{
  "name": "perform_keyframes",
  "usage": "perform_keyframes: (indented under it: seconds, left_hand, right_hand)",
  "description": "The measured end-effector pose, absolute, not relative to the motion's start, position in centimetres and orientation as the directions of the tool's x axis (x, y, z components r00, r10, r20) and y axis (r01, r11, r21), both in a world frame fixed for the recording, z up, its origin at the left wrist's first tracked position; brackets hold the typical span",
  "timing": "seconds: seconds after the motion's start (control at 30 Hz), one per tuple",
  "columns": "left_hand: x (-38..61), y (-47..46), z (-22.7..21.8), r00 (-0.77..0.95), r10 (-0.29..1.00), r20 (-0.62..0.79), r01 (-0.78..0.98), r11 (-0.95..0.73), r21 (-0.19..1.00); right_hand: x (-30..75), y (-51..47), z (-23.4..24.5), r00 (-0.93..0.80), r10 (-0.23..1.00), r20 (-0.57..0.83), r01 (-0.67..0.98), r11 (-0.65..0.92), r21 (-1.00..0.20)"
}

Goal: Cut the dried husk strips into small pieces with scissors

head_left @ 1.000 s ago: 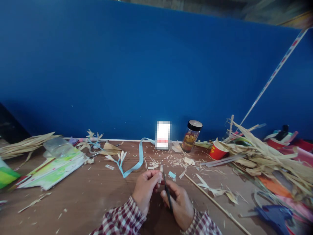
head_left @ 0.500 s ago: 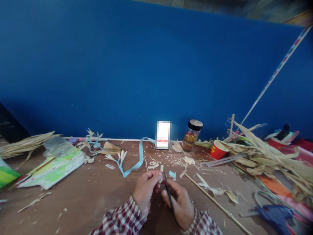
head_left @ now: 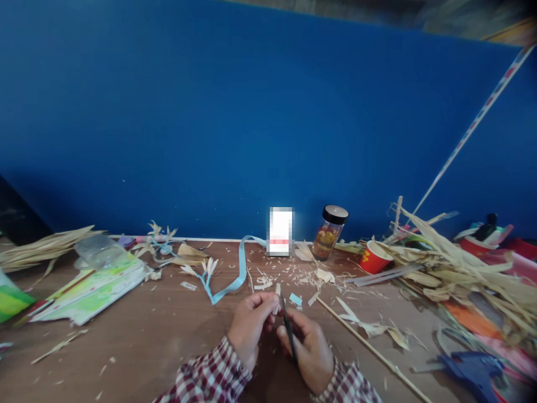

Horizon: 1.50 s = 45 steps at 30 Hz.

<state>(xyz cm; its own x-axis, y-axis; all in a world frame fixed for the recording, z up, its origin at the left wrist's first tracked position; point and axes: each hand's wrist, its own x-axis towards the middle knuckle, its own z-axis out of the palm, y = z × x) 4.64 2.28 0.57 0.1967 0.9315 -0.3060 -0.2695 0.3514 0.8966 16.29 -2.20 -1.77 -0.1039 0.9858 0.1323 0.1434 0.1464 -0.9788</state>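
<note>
My left hand (head_left: 248, 324) pinches a small pale strip of dried husk (head_left: 277, 292) that stands upright above its fingertips. Close beside it, my right hand (head_left: 308, 350) is closed around dark scissors (head_left: 288, 331), whose blades point up toward the strip and touch or nearly touch it. Both hands hover just above the brown wooden table (head_left: 151, 336), near its front middle. Plaid sleeves cover both wrists.
Husk scraps, a light-blue ribbon (head_left: 239, 274) and a husk flower lie ahead. A dark-lidded jar (head_left: 329, 232) and red paper cup (head_left: 373, 257) stand by the blue wall. A husk pile (head_left: 457, 274) fills the right, a blue glue gun (head_left: 472, 369) lower right, booklets (head_left: 90, 285) left.
Almost nothing differs; the view has shifted very slightly, and the hands hold the strip and scissors in the same place.
</note>
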Motion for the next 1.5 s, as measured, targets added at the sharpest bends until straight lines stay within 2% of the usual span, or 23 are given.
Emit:
perform_keyframes:
  seconds: [0.47, 0.73, 1.5]
  left_hand:
    - [4.61, 2.31, 0.41, 0.195, 0.931, -0.309, -0.289, 0.356, 0.889]
    - [4.55, 2.37, -0.04, 0.229, 0.918, -0.323, -0.327, 0.385, 0.863]
    - [4.39, 2.29, 0.45, 0.216, 0.927, -0.308, -0.306, 0.364, 0.88]
  right_hand:
    - [16.36, -2.1, -2.07, -0.099, 0.985, 0.139, 0.168, 0.154, -0.974]
    - [16.19, -2.1, -1.74, -0.109, 0.985, 0.132, 0.116, 0.145, -0.983]
    - [16.16, -2.34, -1.62, -0.059, 0.99, 0.13, 0.179, 0.139, -0.974]
